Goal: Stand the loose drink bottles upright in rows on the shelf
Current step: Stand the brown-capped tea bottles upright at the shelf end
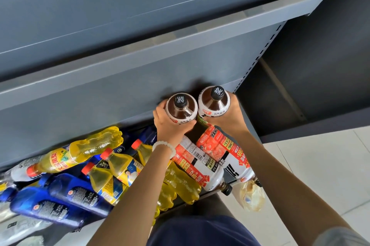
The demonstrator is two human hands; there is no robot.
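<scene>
1. fingers (160,108) of the left hand (170,125) curl round a dark brown plastic bottle with a black cap (181,108), held upright.
2. right hand (230,117) grips a second, matching brown bottle (214,101), touching the first on its right.
3. both bottles stand at the right end of the grey metal shelf (100,93).
4. loose yellow bottles (84,149), blue bottles (60,197) and red-and-white labelled bottles (202,163) lie on their sides nearer the person than the first bottle.

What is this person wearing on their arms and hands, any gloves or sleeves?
No gloves: both the left hand and the right hand are bare, and both forearms are uncovered. The left wrist carries a bracelet of round white beads. A grey short sleeve shows at the right upper arm, at the bottom corner of the view.
</scene>
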